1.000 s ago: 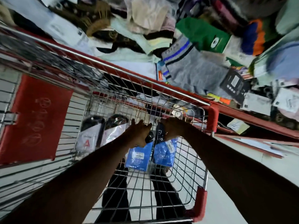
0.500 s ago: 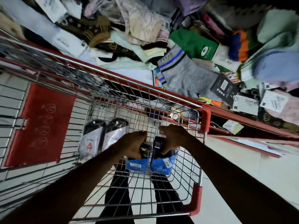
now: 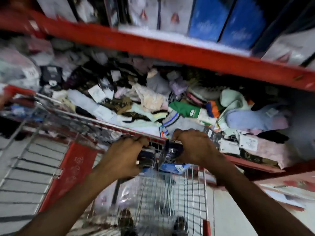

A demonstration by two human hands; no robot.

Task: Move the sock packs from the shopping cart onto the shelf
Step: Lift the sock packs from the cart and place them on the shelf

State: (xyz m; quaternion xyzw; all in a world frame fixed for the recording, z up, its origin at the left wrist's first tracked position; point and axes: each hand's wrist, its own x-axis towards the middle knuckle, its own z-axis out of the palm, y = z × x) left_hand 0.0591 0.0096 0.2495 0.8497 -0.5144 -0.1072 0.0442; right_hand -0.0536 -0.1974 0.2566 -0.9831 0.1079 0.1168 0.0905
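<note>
Each hand is closed around one sock pack at the centre of the frame, just above the far rim of the shopping cart [image 3: 109,124] and short of the lower shelf [image 3: 252,165]. The left hand [image 3: 122,157] grips the left sock pack [image 3: 146,158], of which only a dark upper part shows between the fingers; the right hand [image 3: 194,147] grips the right sock pack [image 3: 172,155], whose dark top and blue lower card are visible below the knuckles. Both packs appear to be flat, film-wrapped bundles with a card insert. The packs are judged light and soft, with a slick wrapper that could slide under a loose grip; the stiffer card end gives the firmer hold, and pinching across the full width should keep the wrapper from crumpling. No fragility is expected. The picture is motion-blurred, so printed detail on the packs cannot be read. The lower shelf in the middle of the frame carries a loose pile of socks [image 3: 184,111] in green, grey, pale blue and pink, with paper tags mixed in. The upper shelf [image 3: 153,46], across the top of the frame, holds upright boxes [image 3: 208,19]. At least one more clear-wrapped pack [image 3: 126,195] lies low in the cart basket at lower centre, so the task is judged unfinished.
</note>
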